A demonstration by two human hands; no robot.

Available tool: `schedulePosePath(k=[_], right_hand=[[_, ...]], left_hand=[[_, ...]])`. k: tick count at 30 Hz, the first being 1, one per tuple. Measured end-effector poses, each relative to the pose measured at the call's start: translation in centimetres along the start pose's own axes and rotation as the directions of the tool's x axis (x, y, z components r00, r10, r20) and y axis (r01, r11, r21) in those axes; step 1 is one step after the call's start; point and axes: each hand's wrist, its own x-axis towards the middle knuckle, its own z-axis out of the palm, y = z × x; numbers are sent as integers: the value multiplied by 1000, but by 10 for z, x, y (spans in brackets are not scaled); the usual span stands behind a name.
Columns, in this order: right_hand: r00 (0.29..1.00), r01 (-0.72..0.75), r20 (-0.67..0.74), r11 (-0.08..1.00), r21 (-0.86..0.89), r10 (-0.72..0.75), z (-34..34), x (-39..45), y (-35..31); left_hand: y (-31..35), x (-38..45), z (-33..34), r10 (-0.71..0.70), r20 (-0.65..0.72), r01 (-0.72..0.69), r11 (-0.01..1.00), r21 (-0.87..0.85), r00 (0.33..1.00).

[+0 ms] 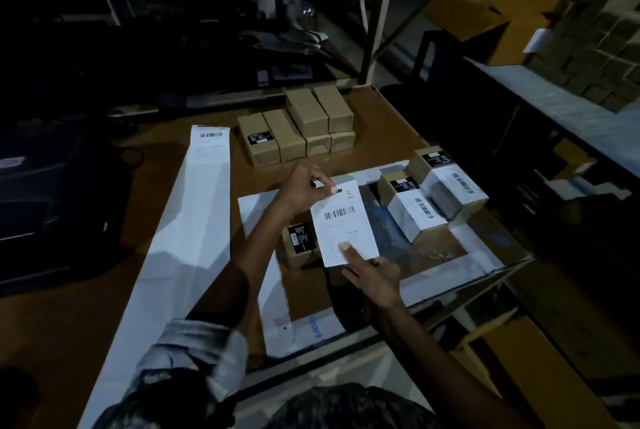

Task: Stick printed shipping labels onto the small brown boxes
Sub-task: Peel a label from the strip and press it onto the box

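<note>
**A:** Head camera, dim packing table (166, 158): what have the fingers got?

**B:** The left hand (304, 186) pinches the top edge of a printed shipping label (344, 222), thumb tip over the paper, other fingers curled behind. The right hand (372, 276) is mostly open, its index finger (348, 248) straight and pressing the label's lower part.

**A:** And the arms?

**B:** Both reach forward from the bottom edge; the left forearm, sleeve rolled, crosses toward the centre, the right comes in from lower right.

**A:** Where is the box?

**B:** A small brown box (299, 245) sits just under the label's left edge. Two labelled boxes (433, 200) lie to the right, unlabelled boxes (298, 127) are stacked behind, and a label strip (194, 217) runs along the left.
</note>
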Motion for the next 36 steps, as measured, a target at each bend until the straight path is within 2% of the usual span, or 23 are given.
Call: schedulePosePath(k=[3,7,12,18,21,28,36], right_hand=[[999,5,-51,1000,23,-4,1,2,6],[997,55,-51,996,71,-51,0,-2,10],[987,163,-3,986,-25,-164,4,-8,20],[993,115,-15,989,-96,-117,4,1,21],[995,92,-44,996,-15,-93,0,4,20],[997,73,-7,980,185,-73,-3,0,14],[1000,19,17,976,216,-23,-3,1,14]], left_hand=[[-2,-2,-2,-65,63,67,997,-29,996],[-9,0,2,-125,95,130,991,-43,988],[-14,2,-1,-210,117,219,974,-64,971],[-22,9,-5,-313,124,325,941,-97,942],[-18,10,2,-332,126,348,927,-140,935],[-21,17,16,-364,163,386,912,-139,917],[-31,18,16,-378,174,405,901,-155,909]])
